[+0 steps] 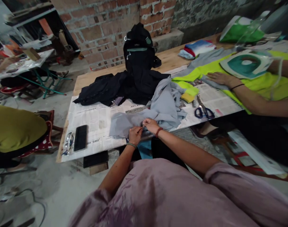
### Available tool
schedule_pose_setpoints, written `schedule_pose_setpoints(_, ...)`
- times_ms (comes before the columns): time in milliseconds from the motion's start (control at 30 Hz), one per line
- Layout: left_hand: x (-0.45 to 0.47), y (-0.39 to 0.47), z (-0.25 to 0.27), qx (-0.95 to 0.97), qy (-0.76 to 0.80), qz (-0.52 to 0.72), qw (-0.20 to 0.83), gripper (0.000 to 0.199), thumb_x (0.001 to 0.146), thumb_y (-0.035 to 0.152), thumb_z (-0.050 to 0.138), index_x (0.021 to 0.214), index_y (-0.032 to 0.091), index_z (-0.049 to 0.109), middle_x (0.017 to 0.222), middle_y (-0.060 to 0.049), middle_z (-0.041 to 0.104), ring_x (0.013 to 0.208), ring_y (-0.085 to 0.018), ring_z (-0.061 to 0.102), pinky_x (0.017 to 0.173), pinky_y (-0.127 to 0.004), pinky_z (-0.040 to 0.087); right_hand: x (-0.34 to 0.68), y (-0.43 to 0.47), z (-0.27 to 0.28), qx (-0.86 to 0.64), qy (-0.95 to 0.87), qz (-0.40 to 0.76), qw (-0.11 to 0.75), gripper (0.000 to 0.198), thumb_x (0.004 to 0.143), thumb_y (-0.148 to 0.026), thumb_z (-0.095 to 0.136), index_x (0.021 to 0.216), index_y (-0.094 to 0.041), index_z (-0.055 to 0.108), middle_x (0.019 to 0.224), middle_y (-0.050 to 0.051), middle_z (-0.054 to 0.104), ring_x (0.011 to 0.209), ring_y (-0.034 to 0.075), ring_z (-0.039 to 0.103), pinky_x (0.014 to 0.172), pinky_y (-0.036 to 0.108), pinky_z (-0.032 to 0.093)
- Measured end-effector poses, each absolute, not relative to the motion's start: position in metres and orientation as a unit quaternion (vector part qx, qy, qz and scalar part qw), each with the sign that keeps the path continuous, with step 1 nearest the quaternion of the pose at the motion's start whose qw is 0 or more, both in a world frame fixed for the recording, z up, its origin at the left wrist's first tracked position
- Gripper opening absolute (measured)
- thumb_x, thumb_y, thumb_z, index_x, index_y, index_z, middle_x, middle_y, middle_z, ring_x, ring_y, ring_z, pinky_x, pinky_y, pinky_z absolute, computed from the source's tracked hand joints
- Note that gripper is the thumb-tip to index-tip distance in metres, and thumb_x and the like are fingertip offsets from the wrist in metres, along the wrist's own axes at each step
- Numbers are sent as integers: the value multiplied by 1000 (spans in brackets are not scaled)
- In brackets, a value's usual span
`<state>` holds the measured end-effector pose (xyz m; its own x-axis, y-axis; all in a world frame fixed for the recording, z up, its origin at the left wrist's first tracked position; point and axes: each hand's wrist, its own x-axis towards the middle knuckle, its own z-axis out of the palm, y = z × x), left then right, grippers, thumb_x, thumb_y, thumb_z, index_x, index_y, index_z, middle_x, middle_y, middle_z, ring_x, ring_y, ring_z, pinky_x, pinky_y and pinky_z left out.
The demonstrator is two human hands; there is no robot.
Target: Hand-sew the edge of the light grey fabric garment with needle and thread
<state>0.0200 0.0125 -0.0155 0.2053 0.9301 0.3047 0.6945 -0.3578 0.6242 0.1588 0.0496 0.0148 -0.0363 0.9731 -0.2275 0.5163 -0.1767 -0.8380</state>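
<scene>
Both hands at near edge of wooden bench (83, 78), working on a crumpled pale grey cloth garment (164, 101). Garment lies on newspaper sheets (77, 113), in front of the wearer, its near edge at the bench edge. Left hand (135, 135), greenish bracelet on wrist: fingertips clamped on the garment's near edge. Right hand (151, 126), reddish-brown bead bracelet: thumb and fingers pinched together just beside the left fingertips, over the same cloth; whatever sits between them is too small to tell.

Behind the grey garment: crumpled black cloth garment (100, 90), partly next to it, with an upright black backpack (139, 50) at the back. Left end of bench: black rectangular smartphone (80, 137), lying flat, thin-framed eyeglasses (68, 143) just beside it. Right of the garment: dark-blue-handled metal scissors (203, 112), blades spread a bit, yellow cloth piece (187, 97) near them.

Further right, a co-worker's hand (219, 78), dark band on wrist, lies flat on a neon-yellow and grey cloth garment (198, 72); teal and white iron (243, 66) there too, grip on it unclear. Back right: folded blue, white and red cloths (200, 47), green and white bag (240, 30).
</scene>
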Motion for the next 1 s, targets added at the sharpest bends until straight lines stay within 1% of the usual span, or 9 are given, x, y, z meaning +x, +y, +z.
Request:
schedule_pose_setpoints(133,20,12,-17,762,539,319,167,12,82,15,55,84,20,67,78,-2,68,79,-15,60,76,-30,40,154,50,9,-657,-548,425,295,12,73,-21,48,69,-17,59,65,-2,62,61,10,53,55,19,36)
schedule_pose_setpoints(433,21,10,-20,773,532,308,159,13,82,15,54,83,19,66,80,-3,68,81,-15,60,77,-31,39,151,49,6,-670,-492,439,342,9,68,-20,49,64,-18,57,57,-4,57,53,8,49,50,16,35)
schedule_pose_setpoints(567,21,7,-20,793,516,286,156,12,81,17,56,80,20,67,79,-2,68,81,-15,59,77,-31,38,155,59,14,-674,-444,460,370,10,73,-19,46,66,-17,53,55,-3,54,47,6,46,46,14,36)
schedule_pose_setpoints(633,21,6,-19,786,519,294,159,10,81,18,57,82,20,67,79,-2,68,81,-15,59,77,-30,38,161,62,23,-667,-433,476,376,9,75,-18,45,68,-16,51,56,-3,55,45,5,46,44,13,36)
schedule_pose_setpoints(767,20,8,-17,771,528,311,175,11,81,18,56,84,20,66,79,-1,68,79,-13,60,76,-29,39,176,62,50,-604,-409,560,393,7,82,-25,46,80,-18,45,67,-2,61,41,4,47,39,13,35)
schedule_pose_setpoints(833,20,9,-17,771,525,312,179,11,82,17,56,83,20,67,78,-1,67,78,-14,60,75,-28,40,181,60,65,-551,-379,617,415,10,86,-30,42,84,-21,39,74,-1,63,47,7,53,44,16,41)
schedule_pose_setpoints(900,19,10,-17,773,523,311,179,12,81,17,56,82,20,67,77,-2,67,79,-14,60,75,-28,41,181,56,78,-492,-366,653,444,14,88,-35,40,85,-22,36,79,0,63,63,10,62,56,22,49)
schedule_pose_setpoints(967,19,12,-19,773,525,311,175,11,81,18,57,82,20,67,78,-3,67,79,-15,60,74,-28,42,174,50,86,-436,-397,658,468,17,89,-39,37,87,-23,35,83,0,62,79,13,64,70,27,50)
schedule_pose_setpoints(1000,19,12,-19,773,526,311,173,10,80,18,57,82,20,67,78,-3,67,78,-15,60,74,-28,42,169,46,88,-421,-439,640,470,18,89,-40,36,88,-23,36,84,0,62,84,13,63,74,29,50)
